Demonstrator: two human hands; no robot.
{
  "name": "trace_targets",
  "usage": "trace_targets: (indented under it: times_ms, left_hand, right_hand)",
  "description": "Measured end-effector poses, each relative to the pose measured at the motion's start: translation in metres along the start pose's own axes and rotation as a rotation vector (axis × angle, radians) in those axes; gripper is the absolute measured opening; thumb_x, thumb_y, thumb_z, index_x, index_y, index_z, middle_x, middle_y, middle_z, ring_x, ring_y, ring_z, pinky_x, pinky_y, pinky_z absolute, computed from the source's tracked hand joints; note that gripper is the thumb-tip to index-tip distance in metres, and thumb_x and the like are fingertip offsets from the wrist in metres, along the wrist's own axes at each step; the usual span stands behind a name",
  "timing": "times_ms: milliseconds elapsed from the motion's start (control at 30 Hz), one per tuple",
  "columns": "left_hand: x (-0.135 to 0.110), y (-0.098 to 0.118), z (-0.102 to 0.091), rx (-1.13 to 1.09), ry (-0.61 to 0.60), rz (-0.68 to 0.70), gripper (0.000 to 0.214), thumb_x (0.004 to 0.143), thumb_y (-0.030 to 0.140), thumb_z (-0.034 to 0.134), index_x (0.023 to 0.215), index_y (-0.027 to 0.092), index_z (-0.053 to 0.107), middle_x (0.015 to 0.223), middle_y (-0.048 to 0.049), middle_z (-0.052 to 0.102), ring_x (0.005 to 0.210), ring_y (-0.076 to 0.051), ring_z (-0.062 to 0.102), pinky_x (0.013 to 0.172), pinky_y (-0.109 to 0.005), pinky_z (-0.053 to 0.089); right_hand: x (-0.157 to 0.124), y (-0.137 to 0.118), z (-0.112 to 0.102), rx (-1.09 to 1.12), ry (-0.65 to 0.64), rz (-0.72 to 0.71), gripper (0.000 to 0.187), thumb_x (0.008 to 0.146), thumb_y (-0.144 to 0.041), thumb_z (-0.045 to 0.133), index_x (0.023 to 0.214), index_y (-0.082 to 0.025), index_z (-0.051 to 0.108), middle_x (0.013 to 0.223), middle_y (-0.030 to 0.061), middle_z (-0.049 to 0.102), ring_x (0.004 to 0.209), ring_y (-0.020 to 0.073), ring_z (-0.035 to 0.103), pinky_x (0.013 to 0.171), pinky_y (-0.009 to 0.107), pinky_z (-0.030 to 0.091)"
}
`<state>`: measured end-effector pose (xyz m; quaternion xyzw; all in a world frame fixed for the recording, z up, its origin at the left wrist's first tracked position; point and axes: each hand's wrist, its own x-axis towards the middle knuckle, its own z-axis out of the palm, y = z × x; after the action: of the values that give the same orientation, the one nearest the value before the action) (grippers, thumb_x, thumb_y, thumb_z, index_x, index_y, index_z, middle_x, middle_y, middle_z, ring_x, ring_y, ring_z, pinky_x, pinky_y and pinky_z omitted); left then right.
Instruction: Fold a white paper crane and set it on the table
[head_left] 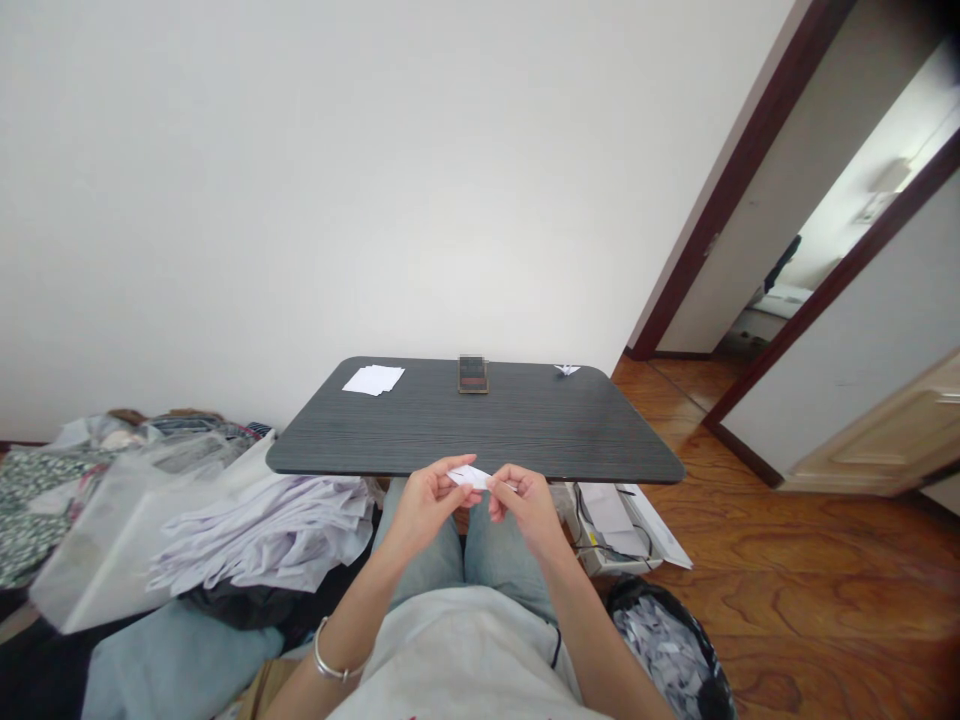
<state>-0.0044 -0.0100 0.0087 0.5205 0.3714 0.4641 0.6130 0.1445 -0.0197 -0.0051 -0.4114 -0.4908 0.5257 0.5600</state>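
Note:
My left hand (429, 497) and my right hand (525, 500) meet just below the near edge of a dark wood-grain table (480, 425). Both pinch a small folded piece of white paper (471, 476) between thumb and fingers. A silver bangle (334, 660) circles my left wrist. My knees in light jeans sit right under the hands.
On the table lie a small stack of white sheets (373, 379) at back left, a phone (473, 373) at back middle and a tiny folded paper (567, 369) at back right. Heaped cloth and plastic bags (187, 520) fill the left. A bin of paper scraps (667, 650) and a box (615, 530) stand right.

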Motion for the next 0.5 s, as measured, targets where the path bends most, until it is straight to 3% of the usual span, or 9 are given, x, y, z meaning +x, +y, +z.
trace_targets:
  times_ms: [367, 500]
  left_hand:
    - [-0.004, 0.011, -0.009, 0.014, -0.154, 0.022, 0.059, 0.073, 0.03, 0.064, 0.127, 0.013, 0.044, 0.093, -0.0112, 0.07, 0.082, -0.019, 0.067, 0.078, -0.032, 0.051]
    - [-0.002, 0.009, -0.005, 0.005, -0.09, 0.019, 0.058, 0.068, 0.029, 0.069, 0.12, 0.014, 0.049, 0.086, -0.0074, 0.069, 0.072, -0.016, 0.066, 0.07, -0.028, 0.052]
  right_hand:
    - [0.002, 0.001, -0.003, 0.017, -0.016, 0.004, 0.024, 0.071, -0.034, 0.064, 0.058, -0.016, 0.056, 0.044, -0.0029, 0.057, 0.035, 0.0068, 0.047, 0.038, 0.017, 0.039]
    - [0.001, 0.001, 0.0, -0.004, -0.012, -0.002, 0.026, 0.07, -0.037, 0.065, 0.058, -0.016, 0.056, 0.043, -0.0027, 0.057, 0.035, 0.0075, 0.048, 0.037, 0.018, 0.04]
